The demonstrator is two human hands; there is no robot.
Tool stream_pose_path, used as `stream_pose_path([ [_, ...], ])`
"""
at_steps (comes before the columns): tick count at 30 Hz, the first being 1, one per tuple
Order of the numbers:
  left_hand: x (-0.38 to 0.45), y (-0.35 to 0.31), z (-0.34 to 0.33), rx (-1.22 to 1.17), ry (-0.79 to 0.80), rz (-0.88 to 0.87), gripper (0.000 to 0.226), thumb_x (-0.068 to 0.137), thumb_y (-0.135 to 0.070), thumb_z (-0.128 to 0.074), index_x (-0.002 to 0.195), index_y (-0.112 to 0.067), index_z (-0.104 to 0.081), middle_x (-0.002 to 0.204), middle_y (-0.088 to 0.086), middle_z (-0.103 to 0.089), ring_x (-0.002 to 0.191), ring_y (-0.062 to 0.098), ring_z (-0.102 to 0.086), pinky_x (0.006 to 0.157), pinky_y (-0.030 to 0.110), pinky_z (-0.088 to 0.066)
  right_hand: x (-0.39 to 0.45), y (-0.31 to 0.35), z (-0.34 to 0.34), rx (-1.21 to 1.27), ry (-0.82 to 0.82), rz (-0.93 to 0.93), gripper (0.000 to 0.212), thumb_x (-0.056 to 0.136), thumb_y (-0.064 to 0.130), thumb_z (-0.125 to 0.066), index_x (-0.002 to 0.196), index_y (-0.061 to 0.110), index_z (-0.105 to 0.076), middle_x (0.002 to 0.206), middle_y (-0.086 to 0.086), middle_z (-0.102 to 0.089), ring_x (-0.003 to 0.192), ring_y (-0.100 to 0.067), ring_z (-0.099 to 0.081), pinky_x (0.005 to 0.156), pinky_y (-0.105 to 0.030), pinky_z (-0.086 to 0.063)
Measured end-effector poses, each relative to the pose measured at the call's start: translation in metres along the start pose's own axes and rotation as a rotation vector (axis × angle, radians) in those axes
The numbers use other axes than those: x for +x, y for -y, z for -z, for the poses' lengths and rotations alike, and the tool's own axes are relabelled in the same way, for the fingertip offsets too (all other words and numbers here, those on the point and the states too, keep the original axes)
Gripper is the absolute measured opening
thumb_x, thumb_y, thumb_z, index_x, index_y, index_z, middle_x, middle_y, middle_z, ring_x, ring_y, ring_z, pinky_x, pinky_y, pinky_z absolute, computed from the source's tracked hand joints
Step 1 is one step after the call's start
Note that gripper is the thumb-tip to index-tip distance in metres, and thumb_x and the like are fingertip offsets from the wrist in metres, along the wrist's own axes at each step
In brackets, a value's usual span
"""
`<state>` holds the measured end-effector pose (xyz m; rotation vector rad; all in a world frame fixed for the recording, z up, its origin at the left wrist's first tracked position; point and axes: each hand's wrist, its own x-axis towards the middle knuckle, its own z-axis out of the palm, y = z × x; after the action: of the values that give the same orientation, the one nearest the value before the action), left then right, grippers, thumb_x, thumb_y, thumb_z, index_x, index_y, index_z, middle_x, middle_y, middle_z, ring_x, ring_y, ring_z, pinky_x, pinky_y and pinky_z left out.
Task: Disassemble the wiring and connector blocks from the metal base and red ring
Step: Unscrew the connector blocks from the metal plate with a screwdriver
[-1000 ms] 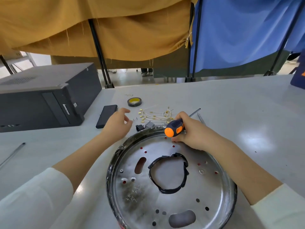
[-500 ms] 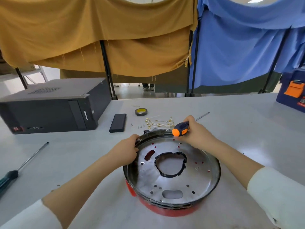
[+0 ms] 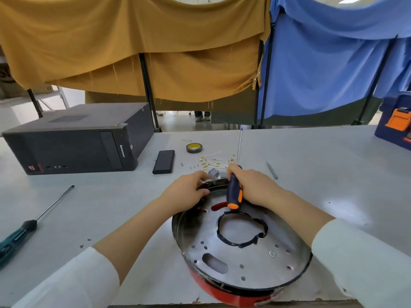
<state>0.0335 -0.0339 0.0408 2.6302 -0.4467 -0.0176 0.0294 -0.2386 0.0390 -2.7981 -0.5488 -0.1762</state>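
A round metal base (image 3: 240,261) sits in a red ring (image 3: 231,295) at the table's near edge, tilted up at the far side. A loop of black gasket (image 3: 241,231) lies on its middle. My left hand (image 3: 189,192) grips the base's far rim. My right hand (image 3: 253,187) holds a screwdriver with a dark blue and orange handle (image 3: 234,192); its shaft points away from me. Loose white wires with brass terminals (image 3: 214,162) and grey connector blocks (image 3: 213,173) lie just beyond the base.
A black computer tower (image 3: 75,141) lies at the left. A black flat box (image 3: 164,161) and a tape roll (image 3: 194,148) sit beyond the hands. A green-handled screwdriver (image 3: 24,230) lies at the near left, tweezers (image 3: 272,170) at the right, a blue toolbox (image 3: 395,127) far right.
My left hand shifted along the base's far rim toward the right hand. My right hand turned the screwdriver so its shaft points straight away, its handle over the base. The base tilted more.
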Motion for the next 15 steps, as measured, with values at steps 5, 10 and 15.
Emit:
stream_pose_path([
  [5,-0.01,0.012,0.008,0.014,0.031,0.106,0.038,0.093,-0.04,-0.051,0.128,-0.028,-0.047,0.12,-0.003,-0.062,0.098,0.016,-0.057,0.08,0.024,-0.041,-0.004,-0.018,0.004,-0.056,-0.044,-0.122,0.032,0.084,0.006,-0.047,0.095,0.03,-0.031,0.077,-0.001,-0.055,0.072,-0.025,-0.054,0.054,-0.033,-0.037],
  [10,-0.005,0.0,-0.005,0.145,-0.001,0.132,0.027,0.098,-0.023,-0.04,0.121,-0.016,-0.052,0.116,0.01,-0.061,0.1,0.027,-0.056,0.075,0.03,-0.042,-0.004,-0.023,0.011,-0.057,0.028,-0.199,0.022,0.087,0.01,-0.05,0.101,0.021,-0.038,0.078,-0.003,-0.053,0.073,-0.025,-0.052,0.058,-0.035,-0.038],
  [15,0.006,-0.001,-0.016,0.156,-0.036,0.059,0.036,0.093,-0.007,-0.037,0.125,-0.02,-0.048,0.116,0.007,-0.063,0.099,0.027,-0.058,0.072,0.031,-0.044,-0.003,-0.019,0.015,0.085,0.007,-0.132,0.032,0.085,0.017,-0.061,0.103,0.026,-0.036,0.083,-0.004,-0.06,0.074,-0.022,-0.058,0.065,-0.039,-0.046],
])
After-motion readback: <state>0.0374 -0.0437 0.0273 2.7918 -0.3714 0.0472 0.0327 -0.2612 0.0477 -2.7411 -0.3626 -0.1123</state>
